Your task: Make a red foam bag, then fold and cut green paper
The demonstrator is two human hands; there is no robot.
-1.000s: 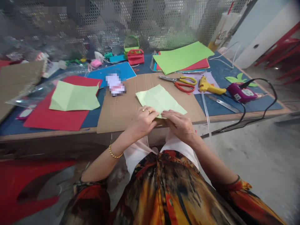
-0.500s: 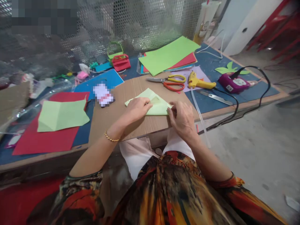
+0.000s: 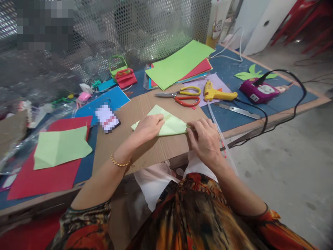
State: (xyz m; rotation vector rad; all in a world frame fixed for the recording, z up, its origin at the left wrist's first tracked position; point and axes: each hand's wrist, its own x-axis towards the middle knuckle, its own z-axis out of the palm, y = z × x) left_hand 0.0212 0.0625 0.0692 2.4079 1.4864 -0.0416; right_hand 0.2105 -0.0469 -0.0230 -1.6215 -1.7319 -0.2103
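A sheet of pale green paper (image 3: 173,125), folded into a rough triangle, lies on a brown cardboard sheet (image 3: 114,149) in front of me. My left hand (image 3: 148,129) has its fingers bent and pressed together on the paper's left part, covering some of it. At the right corner, my right hand (image 3: 204,137) grips the paper between thumb and curled fingers. Just beyond the paper are scissors (image 3: 186,95) with one yellow and one orange handle.
A yellow glue gun (image 3: 220,93), a utility knife (image 3: 238,110) and a purple power socket (image 3: 258,89) stand to the right. Stacked coloured paper (image 3: 179,66) lies behind. On the left are a phone (image 3: 107,118), another pale green sheet (image 3: 61,147) and red paper (image 3: 49,180).
The raised flap with a hollow at the middle of the paper now lies flatter. Both hands stay on the paper. The camera view has shifted slightly.
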